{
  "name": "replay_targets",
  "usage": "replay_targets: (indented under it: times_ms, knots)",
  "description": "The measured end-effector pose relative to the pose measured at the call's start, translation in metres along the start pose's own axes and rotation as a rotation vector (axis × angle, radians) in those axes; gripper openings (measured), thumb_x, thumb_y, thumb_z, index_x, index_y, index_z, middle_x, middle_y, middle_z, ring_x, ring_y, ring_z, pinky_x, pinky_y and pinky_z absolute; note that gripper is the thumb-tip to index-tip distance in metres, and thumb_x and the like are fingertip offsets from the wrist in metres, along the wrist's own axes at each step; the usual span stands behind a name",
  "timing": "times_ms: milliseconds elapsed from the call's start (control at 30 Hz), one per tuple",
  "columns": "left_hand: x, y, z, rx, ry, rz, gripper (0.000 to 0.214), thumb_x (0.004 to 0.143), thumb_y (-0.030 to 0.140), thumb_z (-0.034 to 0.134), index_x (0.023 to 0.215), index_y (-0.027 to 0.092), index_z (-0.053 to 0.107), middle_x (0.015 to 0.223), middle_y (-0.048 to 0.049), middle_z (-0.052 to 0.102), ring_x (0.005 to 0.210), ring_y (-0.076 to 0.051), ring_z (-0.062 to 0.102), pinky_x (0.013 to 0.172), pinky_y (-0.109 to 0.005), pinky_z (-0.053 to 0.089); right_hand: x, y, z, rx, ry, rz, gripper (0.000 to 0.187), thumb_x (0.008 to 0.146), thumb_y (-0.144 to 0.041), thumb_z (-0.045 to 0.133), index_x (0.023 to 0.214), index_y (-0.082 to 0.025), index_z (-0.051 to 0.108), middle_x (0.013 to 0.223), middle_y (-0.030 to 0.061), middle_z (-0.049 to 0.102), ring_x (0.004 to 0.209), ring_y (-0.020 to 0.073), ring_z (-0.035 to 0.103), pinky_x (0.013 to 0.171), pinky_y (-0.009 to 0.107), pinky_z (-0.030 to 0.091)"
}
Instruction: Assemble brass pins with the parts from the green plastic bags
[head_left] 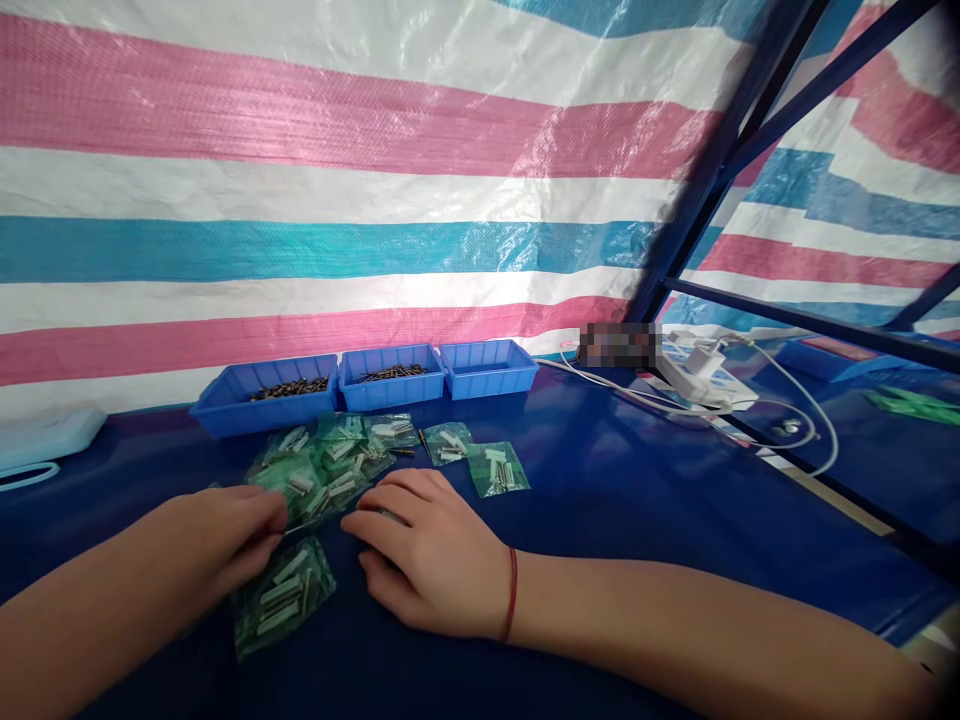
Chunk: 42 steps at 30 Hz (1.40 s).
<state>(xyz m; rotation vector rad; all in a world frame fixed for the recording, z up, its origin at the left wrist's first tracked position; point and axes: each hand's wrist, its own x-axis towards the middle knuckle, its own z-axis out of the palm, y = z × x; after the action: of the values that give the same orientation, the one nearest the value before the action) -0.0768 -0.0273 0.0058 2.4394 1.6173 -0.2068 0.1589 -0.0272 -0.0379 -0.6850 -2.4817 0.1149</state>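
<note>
My left hand (241,528) is closed in a pinch at the near left edge of a pile of small green-tinted clear plastic bags (341,455). A thin pale strip shows at its fingertips; what it is I cannot make out. White plastic pieces and metal screws are inside the bags. Just below this hand lies a separate bag of screws and white pieces (281,598). My right hand (427,550), with a red string at the wrist, rests palm down right of the pile, its fingers bent and apart. What lies beneath its palm is hidden.
Behind the pile stand a blue bin of screws (259,410), a second bin with screws (394,390) and a third blue bin (491,378). A power strip with cables (697,385) lies at right beside a metal frame (720,185). A light-blue case (52,440) sits at left.
</note>
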Motion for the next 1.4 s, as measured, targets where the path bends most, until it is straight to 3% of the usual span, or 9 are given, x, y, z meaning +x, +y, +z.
replay_targets:
  times_ms: [100, 233, 400, 567, 733, 933, 1033, 1200, 1400]
  knots:
    - [-0.002, 0.005, -0.005, -0.172, 0.039, 0.168, 0.025, 0.088, 0.033, 0.042, 0.082, 0.021, 0.064, 0.073, 0.0003, 0.066, 0.062, -0.014, 0.060, 0.058, -0.021, 0.042, 0.001, -0.001, -0.004, 0.056, 0.071, 0.033, 0.035, 0.089, -0.028, 0.055, 0.121, -0.013, 0.056, 0.115, 0.0072, 0.065, 0.105, 0.0215, 0.053, 0.090, 0.035, 0.040]
    - [-0.001, 0.019, -0.012, -0.344, 0.096, 0.257, 0.024, 0.091, 0.036, 0.045, 0.092, 0.024, 0.065, 0.082, 0.0013, 0.068, 0.069, -0.013, 0.062, 0.061, -0.017, 0.045, 0.000, 0.001, -0.005, 0.134, 0.122, 0.089, 0.018, 0.093, -0.026, 0.053, 0.103, -0.016, 0.063, 0.093, 0.0037, 0.070, 0.095, 0.0187, 0.058, 0.082, 0.033, 0.040]
    - [0.002, 0.030, -0.005, -0.490, 0.317, 0.141, 0.021, 0.085, 0.042, 0.055, 0.093, 0.025, 0.065, 0.080, 0.0010, 0.070, 0.069, -0.015, 0.065, 0.059, -0.018, 0.048, 0.001, 0.003, -0.004, 0.283, 0.261, 0.130, 0.017, 0.089, -0.024, 0.060, 0.104, -0.018, 0.062, 0.096, 0.0035, 0.070, 0.091, 0.0167, 0.060, 0.082, 0.032, 0.044]
    - [0.004, 0.047, 0.008, -0.704, 0.503, -0.021, 0.036, 0.075, 0.051, 0.065, 0.101, 0.027, 0.060, 0.077, 0.0015, 0.071, 0.066, -0.019, 0.068, 0.057, -0.022, 0.053, 0.002, 0.001, -0.010, 0.361, 0.346, 0.012, 0.024, 0.093, -0.017, 0.050, 0.114, -0.017, 0.060, 0.095, 0.0062, 0.069, 0.086, 0.0149, 0.060, 0.080, 0.029, 0.050]
    - [0.006, 0.054, 0.011, -0.825, 0.447, -0.097, 0.042, 0.078, 0.056, 0.060, 0.108, 0.026, 0.061, 0.090, -0.0012, 0.073, 0.077, -0.022, 0.069, 0.061, -0.025, 0.054, 0.003, 0.001, -0.014, 0.571, 0.376, 0.193, 0.019, 0.092, -0.019, 0.050, 0.106, -0.020, 0.062, 0.095, 0.0043, 0.068, 0.084, 0.0140, 0.064, 0.076, 0.028, 0.054]
    - [0.009, 0.055, 0.011, -0.739, 0.319, -0.034, 0.037, 0.085, 0.056, 0.051, 0.093, 0.024, 0.068, 0.068, 0.0001, 0.065, 0.061, -0.017, 0.060, 0.054, -0.024, 0.046, 0.007, 0.007, -0.003, 1.068, 0.357, 0.484, 0.011, 0.087, -0.029, 0.058, 0.092, -0.020, 0.055, 0.081, 0.0017, 0.068, 0.074, 0.0142, 0.069, 0.062, 0.025, 0.054]
    - [0.009, 0.058, 0.011, -0.724, 0.379, -0.084, 0.040, 0.086, 0.057, 0.047, 0.088, 0.023, 0.067, 0.062, 0.0010, 0.061, 0.056, -0.015, 0.055, 0.052, -0.023, 0.043, 0.007, 0.010, -0.002, 1.000, 0.397, 0.493, 0.011, 0.085, -0.029, 0.061, 0.089, -0.019, 0.058, 0.079, 0.0004, 0.066, 0.069, 0.0126, 0.066, 0.060, 0.025, 0.053]
    - [0.010, 0.054, 0.015, -0.617, 0.399, -0.012, 0.040, 0.091, 0.053, 0.039, 0.090, 0.023, 0.065, 0.061, 0.0019, 0.061, 0.052, -0.014, 0.053, 0.049, -0.022, 0.040, 0.006, 0.011, -0.009, 0.669, 0.396, 0.300, 0.011, 0.089, -0.018, 0.053, 0.091, -0.020, 0.063, 0.091, 0.0032, 0.068, 0.080, 0.0132, 0.064, 0.069, 0.026, 0.054]
    - [0.021, 0.030, 0.009, -0.359, 0.425, 0.096, 0.035, 0.093, 0.045, 0.040, 0.088, 0.022, 0.066, 0.089, -0.0032, 0.069, 0.077, -0.019, 0.062, 0.069, -0.025, 0.044, 0.002, 0.017, -0.003, 0.562, 0.421, 0.300, 0.028, 0.085, -0.014, 0.053, 0.112, -0.020, 0.052, 0.094, 0.0043, 0.060, 0.075, 0.0125, 0.059, 0.061, 0.025, 0.051]
